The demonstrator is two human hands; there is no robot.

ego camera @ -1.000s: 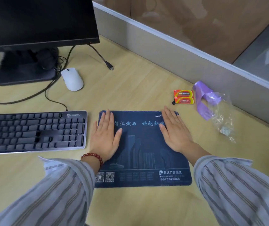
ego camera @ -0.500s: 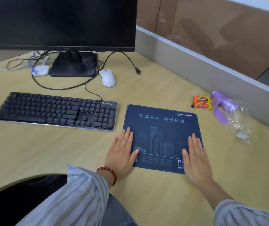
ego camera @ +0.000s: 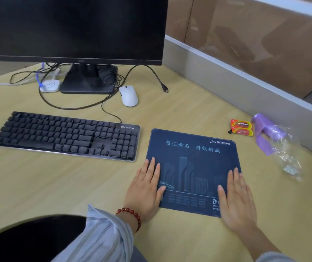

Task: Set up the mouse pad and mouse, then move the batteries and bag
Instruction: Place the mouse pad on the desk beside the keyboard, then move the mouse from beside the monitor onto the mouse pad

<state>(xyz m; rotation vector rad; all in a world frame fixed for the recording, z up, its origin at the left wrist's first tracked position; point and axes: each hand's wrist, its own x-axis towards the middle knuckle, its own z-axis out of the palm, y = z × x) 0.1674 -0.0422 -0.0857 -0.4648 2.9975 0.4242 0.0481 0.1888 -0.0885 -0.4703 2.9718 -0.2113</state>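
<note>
A dark blue mouse pad [ego camera: 193, 167] with light printed text lies flat on the wooden desk, right of the keyboard. My left hand [ego camera: 145, 188] rests flat on its near left corner, fingers together, holding nothing. My right hand [ego camera: 236, 199] lies flat on its near right corner, also holding nothing. A white mouse [ego camera: 128, 95] sits far back by the monitor stand. A red and yellow battery pack [ego camera: 242, 127] lies to the right of the pad. Beside it lies a clear plastic bag [ego camera: 283, 154] with a purple part.
A black keyboard [ego camera: 66, 135] lies left of the pad. A black monitor [ego camera: 75, 29] stands behind it with cables [ego camera: 72, 106] and a small white device [ego camera: 49, 85] at its base. A grey partition [ego camera: 245, 78] runs along the desk's right side.
Both hands slid toward me from the pad's middle to its near corners. The view lifted and swung left, bringing the whole keyboard and monitor into sight.
</note>
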